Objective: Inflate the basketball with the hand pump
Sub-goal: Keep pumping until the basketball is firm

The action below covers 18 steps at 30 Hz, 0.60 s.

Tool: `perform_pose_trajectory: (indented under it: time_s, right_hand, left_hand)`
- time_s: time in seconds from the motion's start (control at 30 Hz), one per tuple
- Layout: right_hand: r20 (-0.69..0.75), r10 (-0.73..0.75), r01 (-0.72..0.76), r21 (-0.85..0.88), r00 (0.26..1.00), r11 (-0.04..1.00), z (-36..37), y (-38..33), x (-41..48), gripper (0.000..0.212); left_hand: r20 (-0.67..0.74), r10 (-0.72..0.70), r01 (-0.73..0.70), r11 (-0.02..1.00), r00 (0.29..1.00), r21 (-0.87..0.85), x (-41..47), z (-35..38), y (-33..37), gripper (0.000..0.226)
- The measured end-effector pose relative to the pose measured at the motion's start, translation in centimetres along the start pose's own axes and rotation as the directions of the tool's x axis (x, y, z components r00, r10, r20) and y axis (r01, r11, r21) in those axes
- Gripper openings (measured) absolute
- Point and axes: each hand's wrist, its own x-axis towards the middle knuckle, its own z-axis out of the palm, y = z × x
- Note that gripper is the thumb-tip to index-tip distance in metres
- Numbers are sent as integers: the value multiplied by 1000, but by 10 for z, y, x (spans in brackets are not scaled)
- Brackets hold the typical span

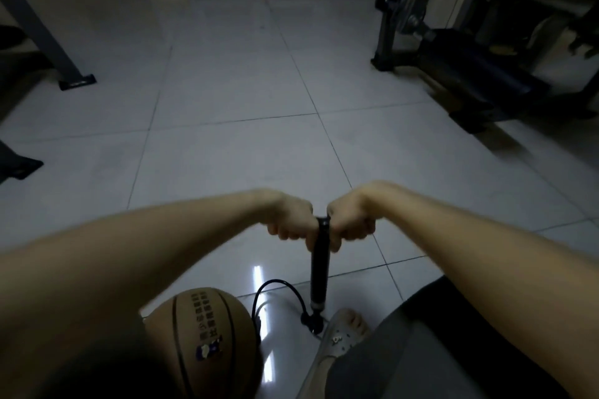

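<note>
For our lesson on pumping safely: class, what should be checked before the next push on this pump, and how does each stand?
1. Left hand and right hand grip the hand pump at its top: ok.
2. It stands upright on the tiled floor: ok.
3. Sandalled foot holds the pump base: cannot tell.
4. Hose runs to the basketball: ok.
5. Its end seated in the ball: cannot tell, hidden.

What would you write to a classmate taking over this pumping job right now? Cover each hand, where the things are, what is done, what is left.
Left hand and right hand each grip one side of the handle of the pump, which stands upright on the floor, a sandalled foot by its base.
Basketball lies left of the pump; hose loops from the base to the ball's side.
Done: pump set up, hose seemingly connected.
Left: pump until the ball is firm.
</note>
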Motion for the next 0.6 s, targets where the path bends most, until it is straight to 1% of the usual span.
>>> perform_pose_trajectory:
  time_s: [0.1, 0.2, 0.27, 0.4, 0.53, 0.6]
  right_hand:
    - [-64, -40, 43, 38, 997, 998, -33, -10, -49, 35]
    - [-103, -65, 71, 58, 993, 996, -52, -11, -79, 37]
    - [-99, -54, 60, 55, 994, 997, -46, -7, -75, 34]
    - [-111, -23, 28, 44, 994, 999, -15, 6, -35, 14]
    - [-134, -54, 66, 89, 990, 994, -8, 20, -6, 11]
    - [-119, -65, 76, 91, 991, 993, -4, 23, 9, 7]
  left_hand:
    - [-9, 49, -49, 998, 999, -42, -44, -39, 15, 42]
    - [-17, 89, -89, 996, 996, -25, -66, -63, 28, 48]
    - [1, 82, -82, 997, 997, -3, -60, -60, 28, 47]
    - [25, 62, -62, 998, 998, 4, -18, -28, 19, 40]
    - [16, 91, -90, 995, 996, -48, 12, -17, 10, 33]
    - [15, 93, -92, 994, 996, -51, 23, -11, 3, 29]
